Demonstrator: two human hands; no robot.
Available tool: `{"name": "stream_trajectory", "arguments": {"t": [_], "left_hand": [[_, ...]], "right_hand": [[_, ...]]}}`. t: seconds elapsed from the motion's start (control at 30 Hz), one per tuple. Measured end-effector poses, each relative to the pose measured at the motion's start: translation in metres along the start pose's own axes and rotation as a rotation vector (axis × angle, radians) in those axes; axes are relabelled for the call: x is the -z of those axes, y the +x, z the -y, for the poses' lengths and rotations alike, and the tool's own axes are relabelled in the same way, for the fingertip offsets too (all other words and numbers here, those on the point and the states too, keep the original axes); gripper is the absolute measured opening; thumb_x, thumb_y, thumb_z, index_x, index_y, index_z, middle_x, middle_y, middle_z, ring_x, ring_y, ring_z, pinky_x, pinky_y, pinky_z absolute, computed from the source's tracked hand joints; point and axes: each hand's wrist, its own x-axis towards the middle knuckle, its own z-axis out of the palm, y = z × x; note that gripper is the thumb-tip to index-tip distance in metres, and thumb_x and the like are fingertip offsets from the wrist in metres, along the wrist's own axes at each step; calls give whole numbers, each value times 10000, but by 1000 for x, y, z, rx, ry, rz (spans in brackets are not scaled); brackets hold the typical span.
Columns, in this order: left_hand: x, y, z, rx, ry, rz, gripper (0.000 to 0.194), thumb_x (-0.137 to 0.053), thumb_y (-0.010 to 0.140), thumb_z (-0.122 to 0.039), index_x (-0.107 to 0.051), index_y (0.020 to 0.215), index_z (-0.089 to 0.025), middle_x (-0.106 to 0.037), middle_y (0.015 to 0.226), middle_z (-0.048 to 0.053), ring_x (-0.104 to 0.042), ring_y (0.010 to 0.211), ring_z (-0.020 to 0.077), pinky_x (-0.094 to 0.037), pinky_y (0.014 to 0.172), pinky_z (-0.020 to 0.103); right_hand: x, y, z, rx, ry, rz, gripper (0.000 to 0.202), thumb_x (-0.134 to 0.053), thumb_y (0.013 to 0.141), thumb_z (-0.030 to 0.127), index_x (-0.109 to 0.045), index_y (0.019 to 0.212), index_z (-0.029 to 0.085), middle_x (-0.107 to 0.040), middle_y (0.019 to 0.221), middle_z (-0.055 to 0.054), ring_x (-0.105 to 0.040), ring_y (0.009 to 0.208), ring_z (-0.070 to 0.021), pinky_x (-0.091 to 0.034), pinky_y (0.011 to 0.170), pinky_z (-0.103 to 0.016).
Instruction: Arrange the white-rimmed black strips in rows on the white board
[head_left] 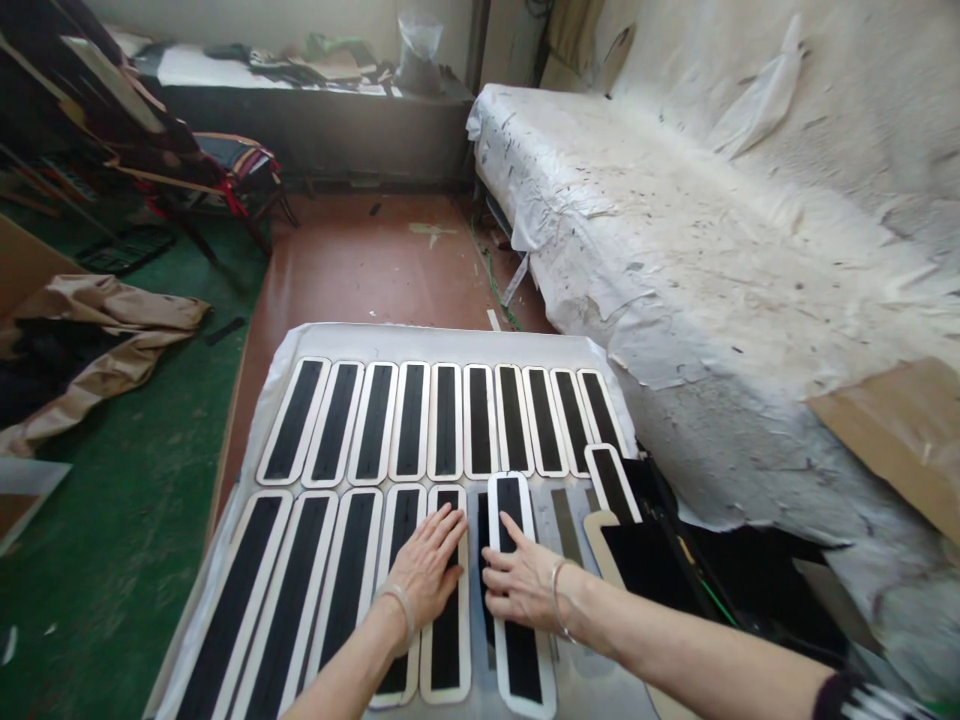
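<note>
head view: far row of black-centred panels (442,420) fully laid on white sheet (300,345), near row filled up to the fifth; left hand (427,570) and right hand (521,585), fingers spread flat, press adjoining panels, with bare sheet and loose pieces (611,480) remaining at right.

A cluttered workshop: paper-covered bench (675,250), rows of black-padded strips (442,420), scrap cardboard (900,430).
</note>
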Motion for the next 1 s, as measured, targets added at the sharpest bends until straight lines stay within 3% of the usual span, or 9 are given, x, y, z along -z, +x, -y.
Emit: {"name": "stream_trajectory", "arguments": {"t": [0.23, 0.47, 0.7, 0.83, 0.93, 1.0], "left_hand": [[-7, 1, -2, 18, -9, -84, 602, -498, 867, -251, -292, 1431, -209, -376, 1465, 53, -282, 1372, 240, -346, 1105, 469], [-16, 4, -3, 51, 42, -113, 520, -498, 890, -355, -383, 1387, -257, -390, 1451, 39, -284, 1362, 258, -347, 1087, 480], [-17, 6, -5, 74, 63, -139, 497, -464, 888, -262, -393, 1379, -230, -430, 1421, 31, -318, 1332, 240, -344, 1078, 448], [-16, 6, -6, 85, 72, -145, 488, -459, 895, -276, -396, 1378, -239, -440, 1412, 28, -331, 1324, 237, -353, 1068, 441], [-15, 7, -8, 93, 77, -144, 492, -464, 901, -313, -392, 1383, -244, -443, 1409, 32, -338, 1321, 245, -351, 1068, 450], [-15, 7, -9, 106, 79, -134, 509, -472, 900, -336, -378, 1392, -246, -436, 1416, 29, -335, 1322, 250, -355, 1063, 455]], "right_hand": [[-24, -2, 0, -17, 57, -128, 148, -556, 875, 179, -610, 1008, 214, -666, 1038, -65, -464, 1234, -267, -321, 1021, -704], [-49, 1, -8, -49, 143, -170, 185, -691, 775, 155, -632, 939, 217, -672, 1116, -71, -403, 1311, -297, -256, 1028, -718], [-58, -2, 5, -20, 156, -265, 257, -361, 957, 194, -514, 1158, 236, -517, 1367, -116, -330, 1357, -296, -338, 1005, -680], [-77, -1, 27, -293, 191, -380, 392, -350, 917, 88, -443, 1277, 214, -455, 1431, -116, -373, 1334, -307, -401, 1034, -580], [-95, 5, 55, -778, 344, -516, 531, -348, 829, 9, -382, 1335, 165, -538, 1326, -171, -504, 1225, -314, -490, 968, -528], [-106, 12, 75, -1109, 557, -626, 460, -365, 839, 80, -402, 1295, 122, -595, 1182, -196, -596, 1081, -293, -540, 897, -471]]}}
